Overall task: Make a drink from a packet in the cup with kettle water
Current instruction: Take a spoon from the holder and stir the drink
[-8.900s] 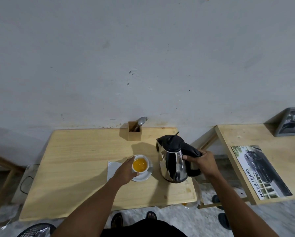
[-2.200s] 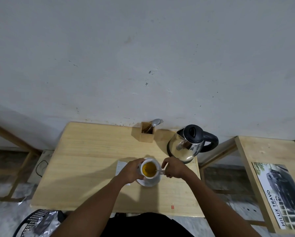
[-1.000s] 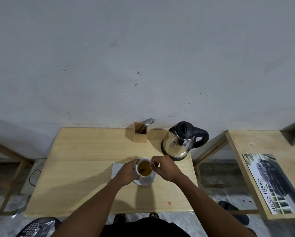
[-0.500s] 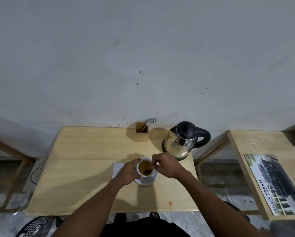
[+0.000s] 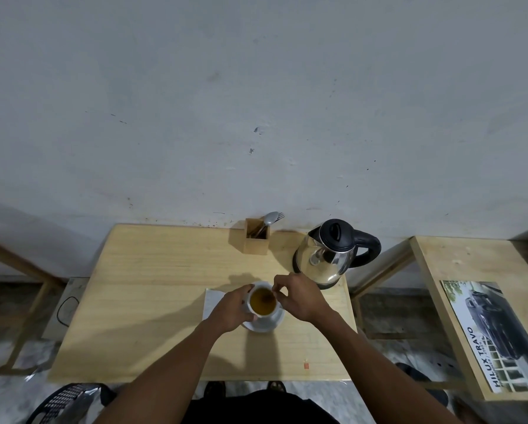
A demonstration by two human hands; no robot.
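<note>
While both hands work at the cup, scene reads as follows:
cup: white cup (image 5: 262, 301) sits on a white saucer (image 5: 264, 323), centre-right of the tabletop (image 5: 152, 295); amber-brown liquid inside, filled near the rim.
left hand: left hand (image 5: 232, 310) at 9 o'clock of the cup, fingers (image 5: 247, 313) curled round its side, touching it, thumb near the rim.
right hand: right hand (image 5: 299, 296) at 3 o'clock of the cup, fingers (image 5: 279, 286) pressed together in a pinch over the rim at about 2 o'clock; what they pinch is too small to tell, a thin dark streak shows in the liquid below them.
paper: white sheet (image 5: 212, 301) lies flat under the left hand, at 9 o'clock of the saucer, touching or just under its edge.
kettle: steel kettle (image 5: 325, 258) with black lid and handle stands upright at 1 o'clock of the cup, near the tabletop's right edge, lid closed, handle pointing to 3 o'clock; just apart from the right hand.
holder: wooden cutlery box (image 5: 256, 240) at 12 o'clock of the cup, against the wall, spoon and fork (image 5: 272, 218) leaning out toward 1 o'clock.
side table: second wooden table (image 5: 458, 258) at 3 o'clock, well apart, carries a car brochure (image 5: 498, 335) marked HILUX TRAVO.
small item: tiny orange scrap (image 5: 306, 366) on the tabletop near the front edge, at 5 o'clock of the saucer.
</note>
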